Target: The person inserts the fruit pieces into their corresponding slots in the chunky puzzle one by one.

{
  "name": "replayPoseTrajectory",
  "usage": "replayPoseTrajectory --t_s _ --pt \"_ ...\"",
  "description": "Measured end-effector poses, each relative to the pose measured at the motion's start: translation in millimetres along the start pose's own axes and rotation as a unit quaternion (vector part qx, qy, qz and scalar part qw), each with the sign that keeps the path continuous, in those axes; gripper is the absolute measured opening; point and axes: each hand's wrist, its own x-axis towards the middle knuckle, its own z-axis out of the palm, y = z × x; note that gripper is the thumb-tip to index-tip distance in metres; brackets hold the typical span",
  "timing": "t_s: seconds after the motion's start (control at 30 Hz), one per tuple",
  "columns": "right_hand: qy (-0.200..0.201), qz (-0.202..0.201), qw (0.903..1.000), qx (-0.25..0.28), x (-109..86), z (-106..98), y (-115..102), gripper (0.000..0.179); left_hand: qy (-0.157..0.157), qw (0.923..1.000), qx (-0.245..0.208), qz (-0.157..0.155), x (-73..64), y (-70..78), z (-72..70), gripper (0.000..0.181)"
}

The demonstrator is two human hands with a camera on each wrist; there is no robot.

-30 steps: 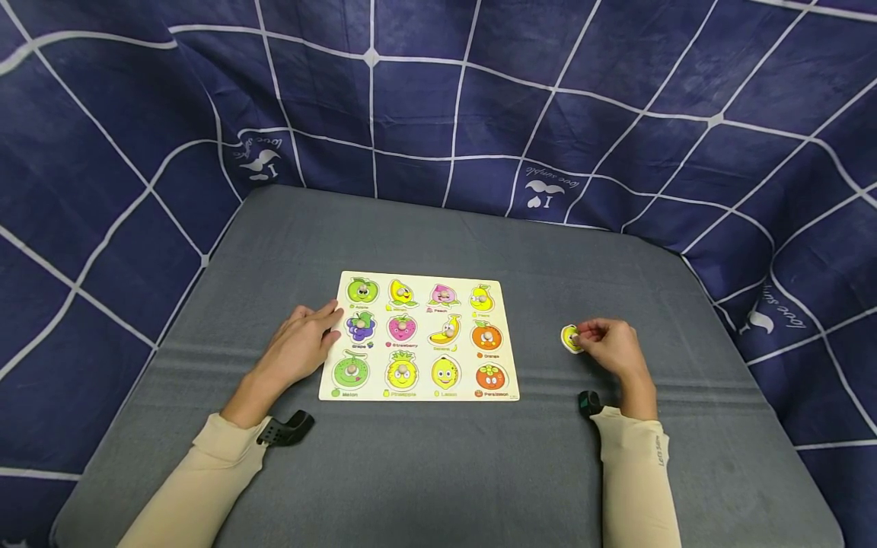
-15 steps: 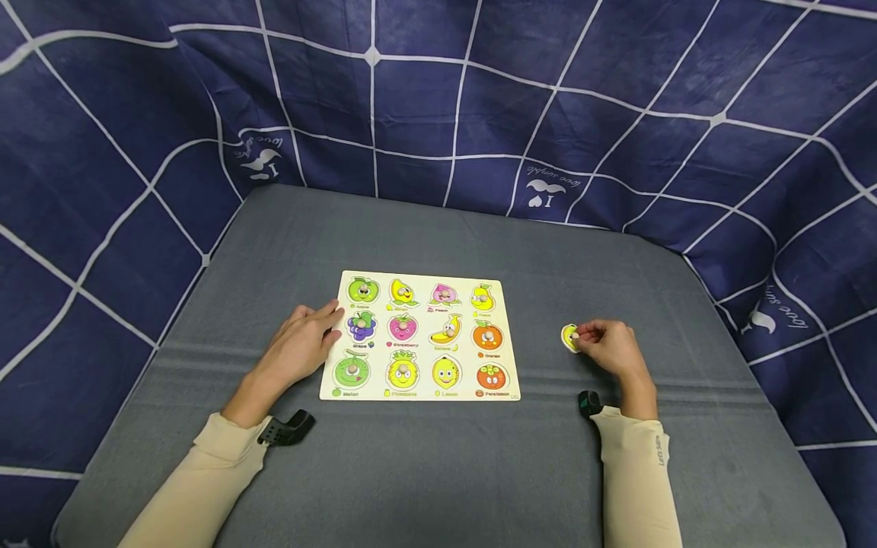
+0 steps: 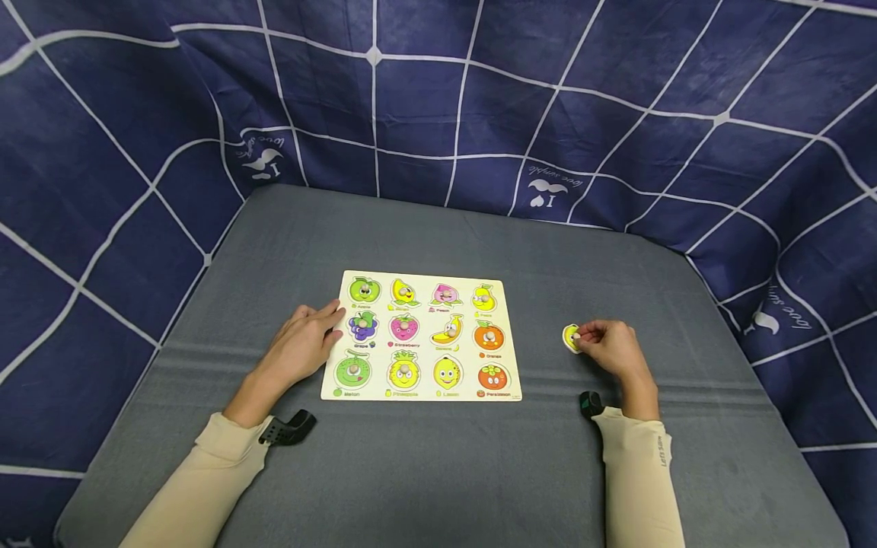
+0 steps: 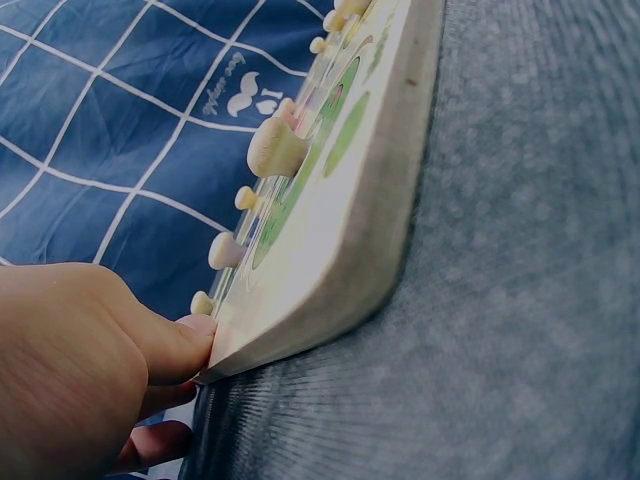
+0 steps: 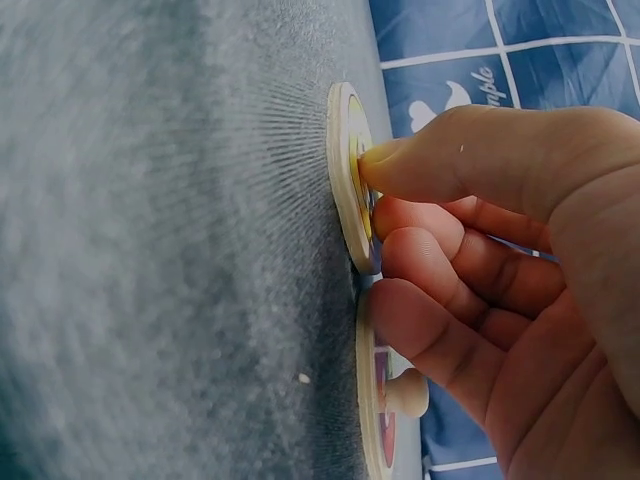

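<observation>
A wooden fruit puzzle board [image 3: 419, 358] lies on the grey cloth, with knobbed fruit pieces in it. My left hand [image 3: 298, 346] touches its left edge with extended fingers; in the left wrist view the thumb [image 4: 185, 345] rests at the board's edge. Right of the board, my right hand [image 3: 610, 346] pinches a yellow lemon puzzle piece [image 3: 570, 339] between thumb and fingers. The right wrist view shows this lemon piece [image 5: 347, 180] flat on or very near the cloth, its knob hidden by the fingers. A second, reddish knobbed piece [image 5: 372, 400] lies beside it, under my hand.
Grey cloth [image 3: 425, 472] covers the table. Dark blue curtains [image 3: 425, 99] with white grid lines surround its back and sides. A black wrist strap [image 3: 288, 428] sits on the left wrist, another black strap [image 3: 589, 404] on the right.
</observation>
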Motion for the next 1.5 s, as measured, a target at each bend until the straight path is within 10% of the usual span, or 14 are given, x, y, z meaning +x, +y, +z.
replayPoseTrajectory --t_s 1.5 --pt "-0.006 -0.064 0.9979 0.006 -10.2 13.8 -53.4 0.004 -0.005 0.9999 -0.006 -0.009 0.5 1.4 0.9 0.042"
